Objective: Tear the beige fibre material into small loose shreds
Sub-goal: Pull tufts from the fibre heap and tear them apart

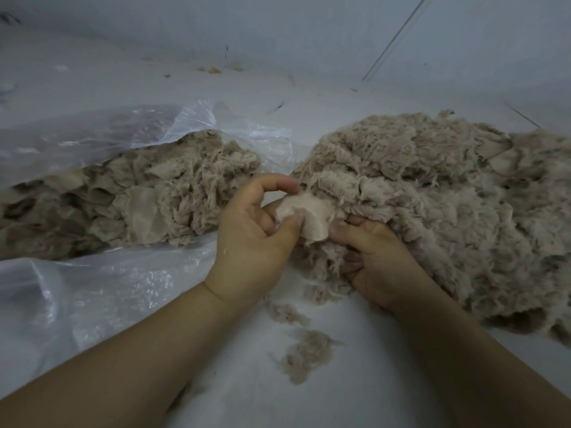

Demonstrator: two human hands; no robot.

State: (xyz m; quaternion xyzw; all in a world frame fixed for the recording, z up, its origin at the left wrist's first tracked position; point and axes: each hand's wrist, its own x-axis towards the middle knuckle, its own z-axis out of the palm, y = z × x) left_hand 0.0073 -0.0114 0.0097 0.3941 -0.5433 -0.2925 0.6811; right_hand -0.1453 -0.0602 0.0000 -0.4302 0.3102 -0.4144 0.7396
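A small piece of beige woven fibre material (310, 216) sits between my two hands at the middle of the view. My left hand (256, 233) pinches its left edge between thumb and fingers. My right hand (375, 257) holds its right edge, with the fingers curled into the fluff below. A big heap of loose beige shreds (432, 193) lies to the right and partly covers my right hand's fingertips.
A clear plastic bag (92, 291) lies open on the left with a mass of beige fibre pieces (123, 199) inside. Two small tufts (304, 353) lie on the white floor between my forearms. A wall rises at the back.
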